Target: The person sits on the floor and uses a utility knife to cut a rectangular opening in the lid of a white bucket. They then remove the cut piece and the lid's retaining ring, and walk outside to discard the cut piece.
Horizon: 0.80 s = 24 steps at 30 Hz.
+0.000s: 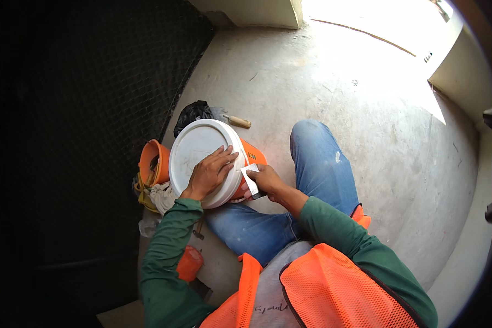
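Bucket [253, 155], inside hidden by lid [194, 142] under parted left fingers [220, 162], right fingers [260, 174] clamped on flat tool [252, 186]

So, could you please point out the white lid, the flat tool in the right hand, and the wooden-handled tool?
White lid [191, 152]: head view, on its bare top face.
Flat tool [252, 186]: head view, on its white face.
Wooden-handled tool [239, 122]: head view, on its handle.

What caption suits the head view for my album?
Left hand on the white lid of an orange bucket, right hand holding a small flat object beside it.
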Tool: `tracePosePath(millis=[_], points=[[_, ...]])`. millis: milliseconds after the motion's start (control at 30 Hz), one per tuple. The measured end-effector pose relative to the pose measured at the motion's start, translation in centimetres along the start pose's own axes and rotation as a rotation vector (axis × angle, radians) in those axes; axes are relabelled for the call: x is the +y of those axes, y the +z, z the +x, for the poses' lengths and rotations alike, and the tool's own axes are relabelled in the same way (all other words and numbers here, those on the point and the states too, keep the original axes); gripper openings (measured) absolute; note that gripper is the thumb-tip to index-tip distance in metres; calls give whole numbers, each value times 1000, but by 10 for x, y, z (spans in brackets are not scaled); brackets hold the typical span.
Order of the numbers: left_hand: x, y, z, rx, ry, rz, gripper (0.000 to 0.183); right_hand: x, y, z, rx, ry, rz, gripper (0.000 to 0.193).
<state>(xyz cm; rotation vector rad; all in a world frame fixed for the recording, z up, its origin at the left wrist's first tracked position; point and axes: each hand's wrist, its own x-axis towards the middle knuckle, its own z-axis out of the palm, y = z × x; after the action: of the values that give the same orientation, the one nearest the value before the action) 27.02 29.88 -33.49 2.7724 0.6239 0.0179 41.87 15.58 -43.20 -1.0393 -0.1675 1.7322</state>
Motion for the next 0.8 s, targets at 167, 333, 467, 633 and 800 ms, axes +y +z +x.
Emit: tracePosePath(millis=[167,333,467,633,800], points=[[0,-2,1,-5,-41,33,35,8,-8,11,12,11,-42,24],[1,-3,5,10,-89,48,30,11,-9,1,-53,-13,53,26],[3,-4,0,8,16,-154,28,10,-11,-10,-142,-47,121,28],[15,3,-20,56,-157,-538,22,10,-15,-16,-361,42,203,29],[22,8,-33,42,-436,-707,23,-1,-15,-22,-239,63,112,35]])
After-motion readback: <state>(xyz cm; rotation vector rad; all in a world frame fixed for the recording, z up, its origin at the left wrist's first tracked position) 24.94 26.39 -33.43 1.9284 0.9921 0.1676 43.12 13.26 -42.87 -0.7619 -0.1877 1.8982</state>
